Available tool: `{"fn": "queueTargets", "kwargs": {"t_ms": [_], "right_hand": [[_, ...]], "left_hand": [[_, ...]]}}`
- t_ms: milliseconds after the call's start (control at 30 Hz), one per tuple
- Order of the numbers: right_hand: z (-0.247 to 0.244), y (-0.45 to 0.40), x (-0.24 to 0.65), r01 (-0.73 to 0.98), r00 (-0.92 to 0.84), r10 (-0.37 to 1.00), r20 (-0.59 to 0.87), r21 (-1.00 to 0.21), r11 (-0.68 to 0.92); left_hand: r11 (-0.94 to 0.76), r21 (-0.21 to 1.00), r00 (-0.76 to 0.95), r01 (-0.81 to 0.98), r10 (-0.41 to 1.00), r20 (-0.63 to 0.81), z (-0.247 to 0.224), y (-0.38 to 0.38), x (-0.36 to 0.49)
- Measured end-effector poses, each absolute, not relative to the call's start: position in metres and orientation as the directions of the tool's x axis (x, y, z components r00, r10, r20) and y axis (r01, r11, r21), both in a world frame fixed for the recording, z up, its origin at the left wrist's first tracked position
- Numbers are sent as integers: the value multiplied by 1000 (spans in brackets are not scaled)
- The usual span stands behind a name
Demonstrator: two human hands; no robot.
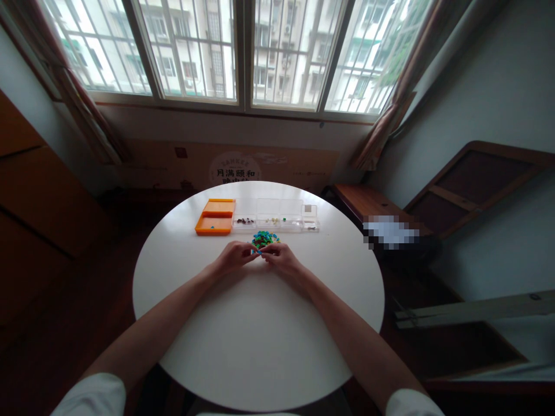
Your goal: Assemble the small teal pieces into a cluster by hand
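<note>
So I've got my left hand (237,254) and right hand (280,257) meeting mid-frame, fingers nearly closed and fingertips pinching a tiny blue plastic-looking piece (259,252), just at the near edge of a heap of small green, blue and yellowish pieces (265,237) on my round white table (255,335). Left of centre, beyond my hands, there's an open orange plastic box (222,223), with a row of clear plastic compartment boxes (269,207) running right from it, a few holding dark or pale bits.
</note>
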State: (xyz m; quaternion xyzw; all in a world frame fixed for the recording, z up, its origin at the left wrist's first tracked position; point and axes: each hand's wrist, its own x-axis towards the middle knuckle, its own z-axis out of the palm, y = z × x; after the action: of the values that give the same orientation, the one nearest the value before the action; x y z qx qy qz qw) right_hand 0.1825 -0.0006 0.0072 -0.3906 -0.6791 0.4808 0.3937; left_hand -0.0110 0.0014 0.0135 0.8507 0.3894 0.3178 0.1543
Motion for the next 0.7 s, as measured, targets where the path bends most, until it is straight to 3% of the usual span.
{"fn": "queueTargets", "kwargs": {"t_ms": [700], "right_hand": [[5, 1, 184, 175, -417, 888, 193, -942, 287]], "left_hand": [[-656, 510, 506, 557, 755, 418, 14, 1, -11]]}}
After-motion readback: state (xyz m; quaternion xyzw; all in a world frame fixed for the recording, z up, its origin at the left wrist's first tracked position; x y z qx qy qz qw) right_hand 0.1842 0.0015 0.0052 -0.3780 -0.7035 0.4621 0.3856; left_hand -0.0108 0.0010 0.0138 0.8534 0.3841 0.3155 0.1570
